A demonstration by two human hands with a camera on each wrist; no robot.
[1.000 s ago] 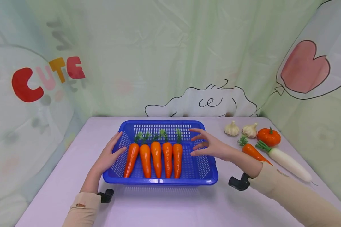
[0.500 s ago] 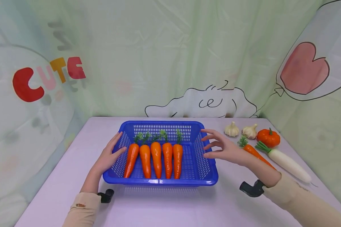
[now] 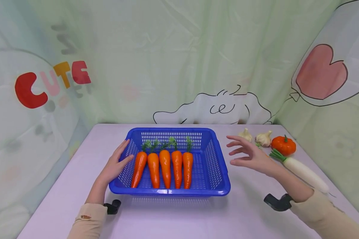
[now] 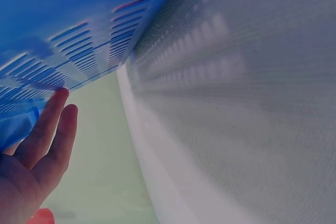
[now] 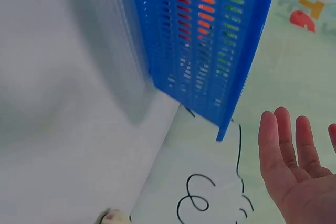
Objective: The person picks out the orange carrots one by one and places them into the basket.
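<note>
A blue plastic basket [image 3: 173, 192] stands on the table, with several orange carrots [image 3: 166, 169] lying side by side in it, green tops toward the back. My left hand [image 3: 115, 166] holds the basket's left rim. Its thumb lies over the rim, while its fingers [image 4: 60, 129] reach the slotted outer wall in the left wrist view. Off to the basket's right, my right hand [image 3: 251, 157] hovers with loosely bent, spread fingers, apart from the basket and holding nothing. Another carrot [image 3: 258, 145], right of the basket, is mostly hidden behind my right hand.
Two garlic bulbs [image 3: 264, 138], one partly covered by my right hand, lie at the back right. Beside them are a small orange pumpkin [image 3: 283, 145] and a white radish [image 3: 305, 173]. A printed curtain [image 3: 179, 66] encloses the table's back and sides.
My right hand has moved right, from above the basket's right part to outside its right rim, and now covers much of the loose carrot. My left hand and the basket have stayed put.
</note>
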